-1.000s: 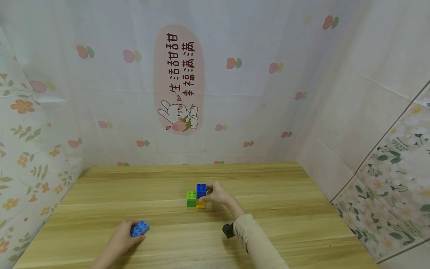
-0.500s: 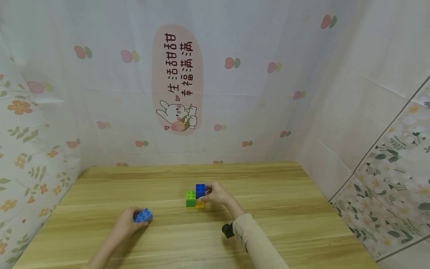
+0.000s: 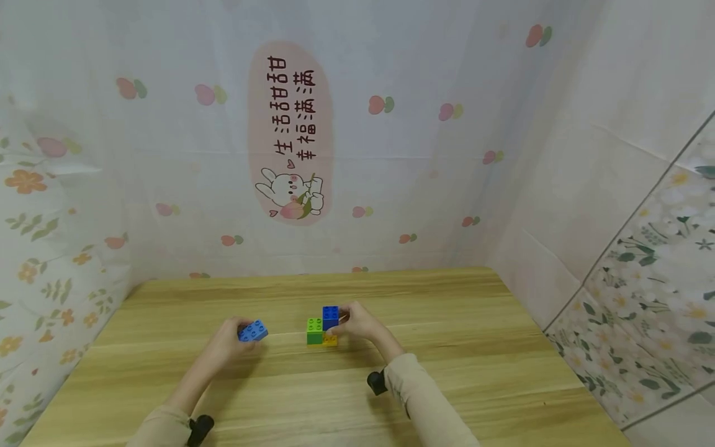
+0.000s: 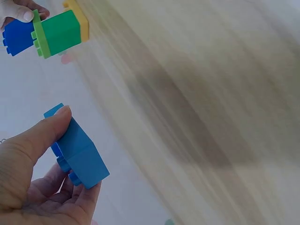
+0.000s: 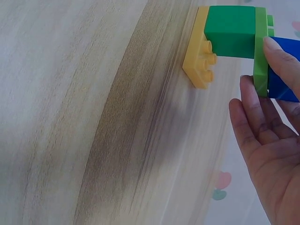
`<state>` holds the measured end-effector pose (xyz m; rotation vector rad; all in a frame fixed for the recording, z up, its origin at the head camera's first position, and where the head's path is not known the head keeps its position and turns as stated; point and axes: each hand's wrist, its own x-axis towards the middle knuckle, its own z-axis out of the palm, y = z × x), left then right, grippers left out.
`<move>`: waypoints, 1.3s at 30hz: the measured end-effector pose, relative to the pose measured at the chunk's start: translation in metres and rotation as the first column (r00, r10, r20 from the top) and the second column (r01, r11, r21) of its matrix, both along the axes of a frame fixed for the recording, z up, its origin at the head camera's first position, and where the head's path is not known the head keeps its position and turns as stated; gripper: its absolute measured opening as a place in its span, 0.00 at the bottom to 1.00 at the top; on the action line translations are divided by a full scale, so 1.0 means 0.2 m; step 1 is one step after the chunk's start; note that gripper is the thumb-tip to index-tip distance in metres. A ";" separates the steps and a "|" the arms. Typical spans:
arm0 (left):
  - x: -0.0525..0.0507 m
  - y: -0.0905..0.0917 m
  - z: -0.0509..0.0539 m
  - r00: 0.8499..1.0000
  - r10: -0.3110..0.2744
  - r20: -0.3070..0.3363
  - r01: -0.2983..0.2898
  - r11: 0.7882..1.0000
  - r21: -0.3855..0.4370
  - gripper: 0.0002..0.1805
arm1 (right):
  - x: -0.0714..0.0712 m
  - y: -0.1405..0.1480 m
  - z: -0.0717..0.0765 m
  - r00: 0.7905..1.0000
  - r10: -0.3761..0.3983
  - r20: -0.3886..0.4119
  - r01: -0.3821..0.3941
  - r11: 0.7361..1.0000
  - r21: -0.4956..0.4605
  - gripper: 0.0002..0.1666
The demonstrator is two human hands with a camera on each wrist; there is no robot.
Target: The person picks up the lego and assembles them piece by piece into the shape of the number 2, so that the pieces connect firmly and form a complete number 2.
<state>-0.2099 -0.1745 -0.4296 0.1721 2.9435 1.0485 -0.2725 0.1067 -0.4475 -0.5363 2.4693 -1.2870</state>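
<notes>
My left hand (image 3: 226, 343) pinches a light blue toy building brick (image 3: 254, 331) between thumb and fingers. In the left wrist view that brick (image 4: 82, 150) is held off the table, its studs turned toward the palm. Further right stands a small brick stack: a flat yellow brick (image 5: 194, 51) at the bottom, a green brick (image 5: 230, 32) on one end of it, a flat light green brick (image 5: 260, 65) above that. A dark blue brick (image 3: 330, 318) sits on the light green one's overhanging end. My right hand (image 3: 360, 323) grips the dark blue brick, its thumb reaching the light green edge.
The wooden table (image 3: 313, 397) runs back to a printed curtain (image 3: 357, 143) behind the stack. More patterned cloth (image 3: 653, 298) hangs along the right side. A black wrist camera (image 3: 377, 383) sticks out below the right wrist, and another (image 3: 200, 428) below the left.
My left hand has moved forward and to the right with the light blue brick, coming closer to the stack. The right hand keeps its hold on the dark blue brick, nearly still.
</notes>
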 end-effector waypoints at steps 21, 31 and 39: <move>-0.12 0.22 0.15 0.998 -0.068 -0.017 0.069 0.996 0.052 0.24 | 0.00 0.00 -0.01 1.000 0.003 -0.008 -0.003 1.000 -0.010 0.13; -0.15 0.39 0.17 0.985 -0.141 -0.103 0.152 0.982 0.115 0.23 | -0.01 0.00 0.00 1.000 0.021 -0.006 -0.021 0.999 -0.025 0.13; -0.16 0.45 0.22 0.986 -0.147 -0.077 0.155 0.981 0.115 0.23 | -0.01 0.00 0.00 1.000 0.021 0.019 -0.020 0.999 -0.047 0.14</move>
